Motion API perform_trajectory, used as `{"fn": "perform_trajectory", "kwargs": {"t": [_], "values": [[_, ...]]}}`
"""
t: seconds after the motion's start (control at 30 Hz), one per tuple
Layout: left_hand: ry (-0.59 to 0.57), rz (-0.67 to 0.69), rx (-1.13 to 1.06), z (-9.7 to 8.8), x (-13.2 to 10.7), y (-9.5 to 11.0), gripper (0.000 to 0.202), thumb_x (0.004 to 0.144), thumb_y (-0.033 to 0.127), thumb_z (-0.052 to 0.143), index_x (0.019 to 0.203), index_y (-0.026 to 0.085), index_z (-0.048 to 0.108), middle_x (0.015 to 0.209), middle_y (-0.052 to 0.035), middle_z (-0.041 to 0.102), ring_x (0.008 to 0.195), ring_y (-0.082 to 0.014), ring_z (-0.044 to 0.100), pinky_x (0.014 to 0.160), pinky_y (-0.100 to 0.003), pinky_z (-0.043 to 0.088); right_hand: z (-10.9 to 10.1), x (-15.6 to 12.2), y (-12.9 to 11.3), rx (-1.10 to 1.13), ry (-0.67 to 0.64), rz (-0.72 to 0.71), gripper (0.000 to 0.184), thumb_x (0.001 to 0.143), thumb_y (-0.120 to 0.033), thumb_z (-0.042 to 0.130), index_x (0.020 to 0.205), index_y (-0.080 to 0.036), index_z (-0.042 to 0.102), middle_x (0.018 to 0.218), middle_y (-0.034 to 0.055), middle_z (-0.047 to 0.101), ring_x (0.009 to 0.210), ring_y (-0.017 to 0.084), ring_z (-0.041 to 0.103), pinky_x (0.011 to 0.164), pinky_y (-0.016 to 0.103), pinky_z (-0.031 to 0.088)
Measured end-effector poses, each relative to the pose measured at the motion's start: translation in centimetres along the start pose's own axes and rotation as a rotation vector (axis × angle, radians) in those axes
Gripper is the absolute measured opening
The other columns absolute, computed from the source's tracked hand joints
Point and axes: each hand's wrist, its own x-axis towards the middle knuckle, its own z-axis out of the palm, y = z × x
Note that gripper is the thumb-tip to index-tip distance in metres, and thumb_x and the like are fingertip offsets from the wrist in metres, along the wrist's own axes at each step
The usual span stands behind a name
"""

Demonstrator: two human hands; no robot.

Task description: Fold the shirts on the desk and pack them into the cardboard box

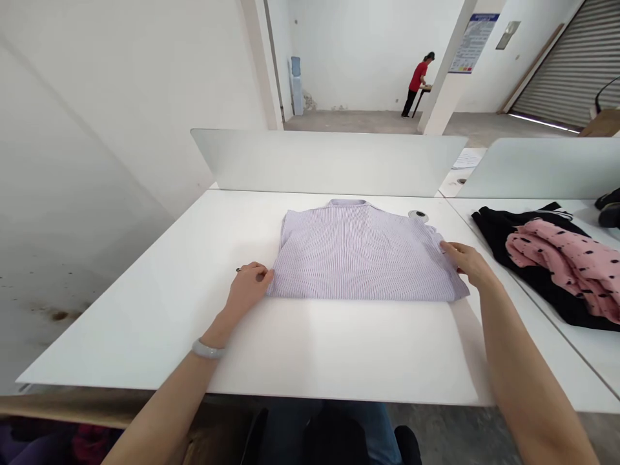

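**Our hands touch a folded striped shirt [363, 255] on the white counter [145, 336].**
Our left hand [248, 289] and right hand [467, 263] lie open at its sides, holding nothing.

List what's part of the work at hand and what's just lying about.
In use: folded striped shirt, left hand, right hand, white table.

Lying about: pink spotted cloth, black cloth, round disc, water dispenser.

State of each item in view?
Striped lilac shirt, folded flat on table, collar at far side
Left hand, against shirt's left edge
Right hand, on shirt's right edge
Pink dotted garment, bunched atop black garment
Black garment, lying on next table
Roller shutter, down
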Motion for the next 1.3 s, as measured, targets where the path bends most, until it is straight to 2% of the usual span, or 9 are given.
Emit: {"fn": "perform_trajectory", "kwargs": {"t": [0.13, 0.33, 0.6, 0.7, 0.83, 0.93, 1.07, 1.2, 1.3], "values": [[-0.034, -0.053, -0.005, -0.7, 2.9, 0.6, 0.044, 0.085, 0.052, 0.037, 0.073, 0.019, 0.065, 0.092, -0.0081, 0.068, 0.085, -0.0228, 0.060, 0.077, -0.034, 0.044, 1.7, -0.1, 0.2, -0.237, 0.132, -0.043, 0.059, 0.082, -0.056, 0.053, 0.124, -0.016, 0.061, 0.111, 0.0167, 0.065, 0.106, 0.034, 0.057, 0.088, 0.045, 0.045], [-0.081, -0.131, 0.082, 0.8, 9.1, 2.6, 0.047, 0.089, 0.052, 0.037, 0.071, 0.018, 0.063, 0.076, -0.0085, 0.068, 0.072, -0.0218, 0.061, 0.065, -0.032, 0.043, 2.6, -0.5, 0.8, -0.377, 0.173, -0.096, 0.062, 0.086, -0.053, 0.047, 0.134, -0.014, 0.052, 0.119, 0.0182, 0.063, 0.110, 0.036, 0.058, 0.092, 0.048, 0.043], [0.066, -0.105, 0.284, 3.2, 10.0, 3.0, 0.036, 0.091, 0.026, 0.035, 0.101, 0.011, 0.066, 0.120, -0.0215, 0.058, 0.115, -0.0346, 0.051, 0.092, -0.046, 0.043, 2.3, 0.5, 1.3, -0.305, 0.128, -0.068, 0.062, 0.083, -0.038, 0.055, 0.140, -0.014, 0.046, 0.115, 0.0149, 0.066, 0.109, 0.032, 0.059, 0.089, 0.041, 0.046], [0.127, -0.083, 0.333, 3.1, 10.1, 3.9, 0.040, 0.091, 0.022, 0.033, 0.119, 0.010, 0.059, 0.130, -0.0225, 0.051, 0.120, -0.0371, 0.048, 0.094, -0.050, 0.042, 2.2, 0.6, 1.6, -0.208, 0.162, -0.055, 0.064, 0.080, -0.040, 0.057, 0.137, -0.011, 0.048, 0.113, 0.0161, 0.067, 0.111, 0.032, 0.058, 0.091, 0.041, 0.045], [0.202, 0.135, 0.395, 4.5, 11.1, 8.0, 0.046, 0.094, 0.020, 0.029, 0.136, 0.012, 0.045, 0.149, -0.0167, 0.036, 0.143, -0.0342, 0.022, 0.110, -0.051, 0.027, 1.7, 0.2, 1.3, 0.075, 0.136, 0.058, 0.063, 0.072, -0.054, 0.066, 0.118, -0.012, 0.061, 0.109, 0.0165, 0.068, 0.104, 0.032, 0.062, 0.085, 0.041, 0.049], [0.055, 0.286, 0.346, 7.1, 11.8, 12.5, 0.049, 0.097, 0.025, 0.024, 0.142, 0.012, 0.038, 0.155, -0.0140, 0.029, 0.147, -0.0303, 0.013, 0.116, -0.048, 0.021, 1.3, -0.3, 0.5, 0.404, -0.017, 0.172, 0.048, 0.069, -0.055, 0.070, 0.095, -0.015, 0.067, 0.101, 0.0143, 0.071, 0.092, 0.030, 0.067, 0.074, 0.037, 0.054], [-0.142, 0.317, 0.261, 11.2, 12.0, 17.2, 0.055, 0.098, 0.033, 0.019, 0.147, 0.010, 0.028, 0.157, -0.0161, 0.024, 0.147, -0.0301, 0.012, 0.116, -0.050, 0.020, 1.1, -0.7, -0.1, 0.696, -0.233, 0.261, 0.028, 0.072, -0.041, 0.073, 0.084, -0.016, 0.066, 0.086, 0.0133, 0.072, 0.082, 0.027, 0.069, 0.069, 0.035, 0.057], [-0.162, 0.284, 0.278, 14.0, 11.7, 18.1, 0.056, 0.097, 0.034, 0.017, 0.146, 0.011, 0.031, 0.156, -0.0167, 0.027, 0.146, -0.0328, 0.014, 0.115, -0.059, 0.014, 1.1, -0.7, 0.0, 0.759, -0.294, 0.261, 0.023, 0.073, -0.028, 0.073, 0.090, -0.016, 0.064, 0.089, 0.0121, 0.072, 0.079, 0.023, 0.069, 0.066, 0.030, 0.057], [-0.178, 0.265, 0.271, 14.6, 11.8, 17.6, 0.058, 0.098, 0.037, 0.014, 0.147, 0.012, 0.030, 0.157, -0.0161, 0.024, 0.146, -0.0333, 0.015, 0.115, -0.060, 0.014, 1.0, -0.8, 0.0, 0.845, -0.323, 0.234, 0.030, 0.075, -0.027, 0.072, 0.102, -0.019, 0.063, 0.100, 0.0106, 0.071, 0.086, 0.023, 0.070, 0.070, 0.031, 0.058]]}}
